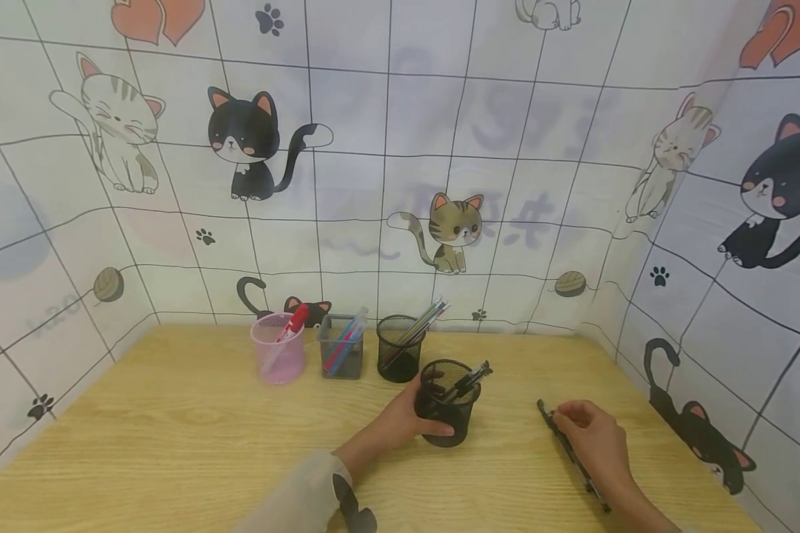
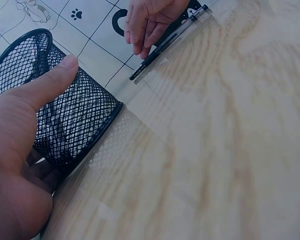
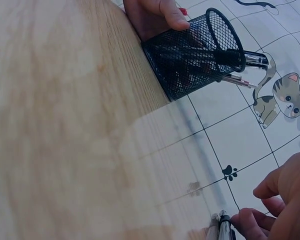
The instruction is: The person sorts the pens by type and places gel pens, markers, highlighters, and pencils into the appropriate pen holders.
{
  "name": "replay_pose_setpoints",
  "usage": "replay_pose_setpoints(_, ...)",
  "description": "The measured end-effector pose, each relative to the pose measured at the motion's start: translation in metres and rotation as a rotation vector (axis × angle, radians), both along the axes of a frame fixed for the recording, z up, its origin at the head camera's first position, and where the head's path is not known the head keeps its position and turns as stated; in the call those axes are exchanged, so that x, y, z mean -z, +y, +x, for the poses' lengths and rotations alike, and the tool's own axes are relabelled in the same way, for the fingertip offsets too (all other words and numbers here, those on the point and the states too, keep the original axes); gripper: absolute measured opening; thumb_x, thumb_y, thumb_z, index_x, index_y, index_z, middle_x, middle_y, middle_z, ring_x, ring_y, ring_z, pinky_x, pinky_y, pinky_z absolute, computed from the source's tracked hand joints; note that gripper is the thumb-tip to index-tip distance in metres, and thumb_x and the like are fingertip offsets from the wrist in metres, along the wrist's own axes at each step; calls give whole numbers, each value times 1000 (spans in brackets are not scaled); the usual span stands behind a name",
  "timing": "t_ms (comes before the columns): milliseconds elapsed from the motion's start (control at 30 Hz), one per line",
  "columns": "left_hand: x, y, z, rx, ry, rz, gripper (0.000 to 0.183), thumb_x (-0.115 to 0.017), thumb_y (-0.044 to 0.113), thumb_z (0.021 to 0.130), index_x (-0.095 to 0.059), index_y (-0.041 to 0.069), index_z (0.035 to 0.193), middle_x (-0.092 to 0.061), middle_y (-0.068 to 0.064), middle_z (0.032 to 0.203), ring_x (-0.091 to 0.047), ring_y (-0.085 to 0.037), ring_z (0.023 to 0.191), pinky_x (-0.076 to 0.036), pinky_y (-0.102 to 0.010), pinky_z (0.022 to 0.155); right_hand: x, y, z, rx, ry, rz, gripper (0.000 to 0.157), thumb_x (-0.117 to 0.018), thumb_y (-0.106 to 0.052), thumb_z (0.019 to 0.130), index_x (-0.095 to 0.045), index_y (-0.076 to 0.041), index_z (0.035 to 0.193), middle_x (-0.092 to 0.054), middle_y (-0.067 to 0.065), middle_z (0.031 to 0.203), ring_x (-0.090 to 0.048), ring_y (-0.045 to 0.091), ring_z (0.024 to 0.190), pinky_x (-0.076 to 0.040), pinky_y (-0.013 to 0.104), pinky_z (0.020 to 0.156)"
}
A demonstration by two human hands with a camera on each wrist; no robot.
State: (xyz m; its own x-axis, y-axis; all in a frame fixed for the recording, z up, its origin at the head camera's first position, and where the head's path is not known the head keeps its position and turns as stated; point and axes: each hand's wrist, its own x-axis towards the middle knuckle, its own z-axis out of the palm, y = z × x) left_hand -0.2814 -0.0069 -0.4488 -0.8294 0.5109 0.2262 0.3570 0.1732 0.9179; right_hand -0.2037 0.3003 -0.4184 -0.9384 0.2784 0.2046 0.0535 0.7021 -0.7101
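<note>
My left hand (image 1: pixel 396 416) grips a black mesh pen cup (image 1: pixel 463 416) low on its side, thumb across the front. The cup stands upright on the table, and black pens (image 1: pixel 465 383) lean in it toward the right. Over at the right, my right hand (image 1: pixel 595 438) hovers close by black pens (image 1: pixel 567 444) lying lengthwise on the wood. In the right wrist view, a gap shows between its thumb and its bent fingers (image 3: pixel 247 220), which are beside a pen end (image 3: pixel 224 226). Whether they touch it, I cannot tell.
Behind the held cup stand a pink cup (image 1: pixel 280 363) with a red marker, a grey square holder (image 1: pixel 352 366) with colored pens, and another black mesh cup (image 1: pixel 398 366) holding slim pens or pencils. A cat-print cloth wall (image 1: pixel 347 244) encloses the wooden table (image 1: pixel 207 429).
</note>
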Motion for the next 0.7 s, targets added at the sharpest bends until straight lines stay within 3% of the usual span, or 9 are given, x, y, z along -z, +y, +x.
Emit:
replay_pose_setpoints(200, 0, 1, 0, -10, -9, -8, 91, -86, 30, 70, -35, 24, 145, -49, -4, 137, -43, -26, 128, -29, -50, 106, -1, -2, 1, 15, -5, 1, 30, -66, -30, 91, -66, -5, 108, -69, 12, 102, -63, 22, 85, -47, 30, 65)
replay_pose_setpoints(400, 0, 1, 0, 13, -11, 19, 91, -86, 26, 72, -34, 21, 146, -49, -5, 137, -43, -25, 128, -29, -49, 106, -2, -4, 2, 1, -7, -27, 27, -66, -23, 90, -65, -3, 108, -69, 13, 101, -63, 19, 80, -49, 27, 60)
replay_pose_setpoints(700, -1, 1, 2, 29, -36, 49, 94, -85, 23, 72, -31, 17, 148, -49, -6, 137, -43, -24, 129, -29, -47, 107, -1, -11, 3, -43, -16, -31, 29, -70, -20, 87, -65, -1, 108, -69, 12, 101, -65, 27, 90, -52, 32, 69)
